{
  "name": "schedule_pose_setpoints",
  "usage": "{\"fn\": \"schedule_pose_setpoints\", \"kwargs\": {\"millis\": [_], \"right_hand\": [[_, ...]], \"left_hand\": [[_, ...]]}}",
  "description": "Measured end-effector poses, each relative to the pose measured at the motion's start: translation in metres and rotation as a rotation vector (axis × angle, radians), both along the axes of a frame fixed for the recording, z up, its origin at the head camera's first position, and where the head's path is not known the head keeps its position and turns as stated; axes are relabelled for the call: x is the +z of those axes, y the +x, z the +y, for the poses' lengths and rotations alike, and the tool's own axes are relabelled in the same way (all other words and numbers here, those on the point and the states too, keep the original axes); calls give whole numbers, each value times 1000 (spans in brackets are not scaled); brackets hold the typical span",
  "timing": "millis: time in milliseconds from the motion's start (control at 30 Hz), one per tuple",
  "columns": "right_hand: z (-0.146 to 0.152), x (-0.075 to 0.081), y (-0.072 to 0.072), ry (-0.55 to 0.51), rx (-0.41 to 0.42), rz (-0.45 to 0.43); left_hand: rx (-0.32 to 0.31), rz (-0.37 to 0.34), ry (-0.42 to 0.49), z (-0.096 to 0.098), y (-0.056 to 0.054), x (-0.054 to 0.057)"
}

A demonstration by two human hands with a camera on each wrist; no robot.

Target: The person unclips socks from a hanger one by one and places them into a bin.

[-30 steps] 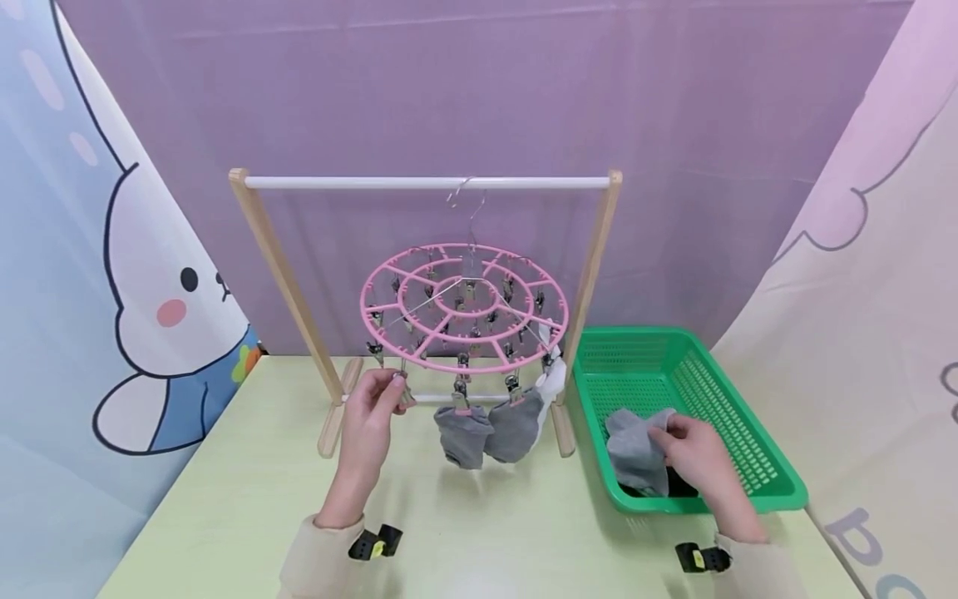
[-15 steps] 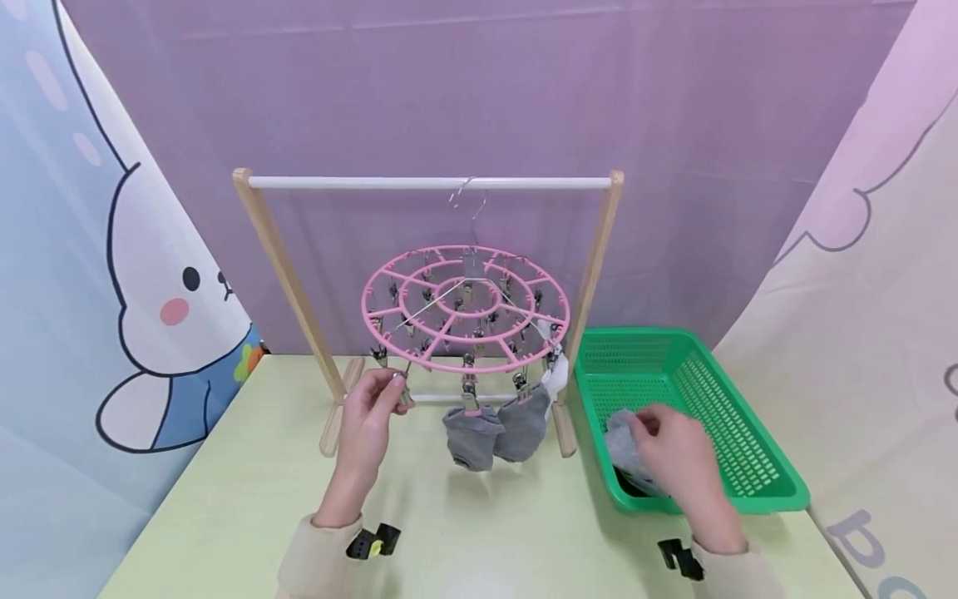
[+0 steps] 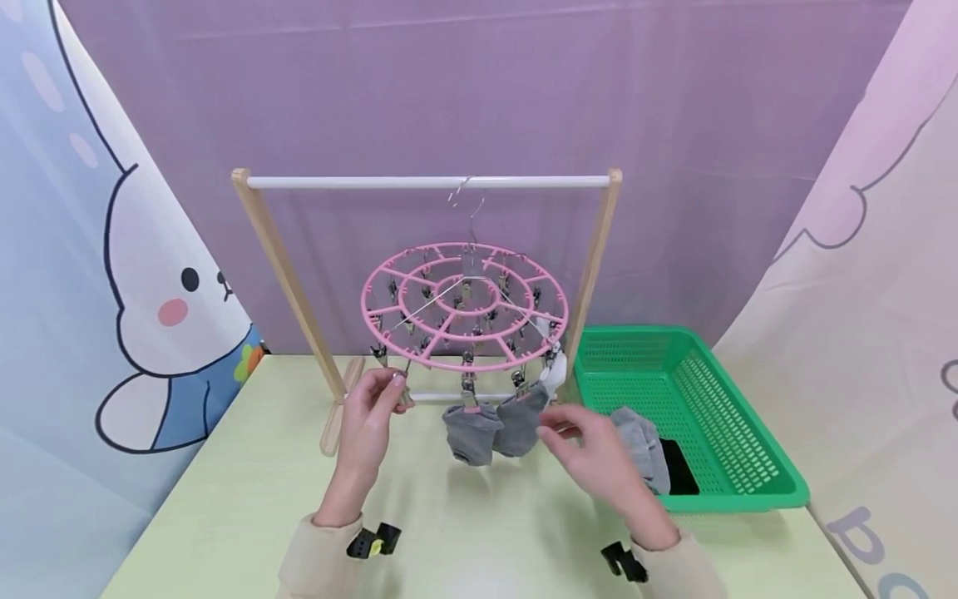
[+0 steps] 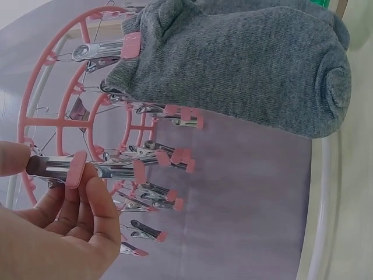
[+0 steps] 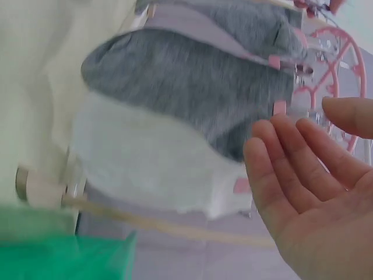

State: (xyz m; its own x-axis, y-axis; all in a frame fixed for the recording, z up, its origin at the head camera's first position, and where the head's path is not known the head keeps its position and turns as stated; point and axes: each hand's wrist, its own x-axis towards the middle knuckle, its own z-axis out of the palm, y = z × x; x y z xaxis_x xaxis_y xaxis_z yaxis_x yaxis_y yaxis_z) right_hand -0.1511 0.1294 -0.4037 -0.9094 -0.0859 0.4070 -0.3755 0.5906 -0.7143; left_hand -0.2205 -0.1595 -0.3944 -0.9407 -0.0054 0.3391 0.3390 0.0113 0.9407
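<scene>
My left hand (image 3: 365, 428) pinches a metal clip (image 4: 57, 168) with pink tips, one of several hanging from the round pink hanger (image 3: 441, 333). Nothing shows between the tips of that clip in the left wrist view. A grey sock (image 3: 471, 437) hangs from a clip to the right, with a second grey sock (image 3: 520, 424) beside it. Behind these hangs a white sock (image 5: 140, 157). My right hand (image 3: 599, 457) is just right of the second grey sock, its fingers loosely bent with nothing in them.
A green basket (image 3: 729, 416) stands on the table at right, with a crumpled grey cloth item (image 3: 642, 441) and a black cloth item (image 3: 679, 467) inside. The hanger hooks over the white bar (image 3: 359, 182) of a wooden-legged rack (image 3: 284, 270). A purple curtain (image 3: 479, 83) hangs behind.
My right hand has let go of the grey cloth item in the basket and moved left to beside the hanging grey socks. My left hand stays on its clip.
</scene>
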Motion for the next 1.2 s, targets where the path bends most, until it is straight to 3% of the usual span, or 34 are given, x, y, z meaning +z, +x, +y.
{"fn": "schedule_pose_setpoints", "kwargs": {"millis": [533,1200], "right_hand": [[-34,2,-12,-86,144,-154],[-54,-5,-20,-147,165,-157]], "left_hand": [[-6,-4,1,0,0,0],[-16,-7,-37,0,1,0]]}}
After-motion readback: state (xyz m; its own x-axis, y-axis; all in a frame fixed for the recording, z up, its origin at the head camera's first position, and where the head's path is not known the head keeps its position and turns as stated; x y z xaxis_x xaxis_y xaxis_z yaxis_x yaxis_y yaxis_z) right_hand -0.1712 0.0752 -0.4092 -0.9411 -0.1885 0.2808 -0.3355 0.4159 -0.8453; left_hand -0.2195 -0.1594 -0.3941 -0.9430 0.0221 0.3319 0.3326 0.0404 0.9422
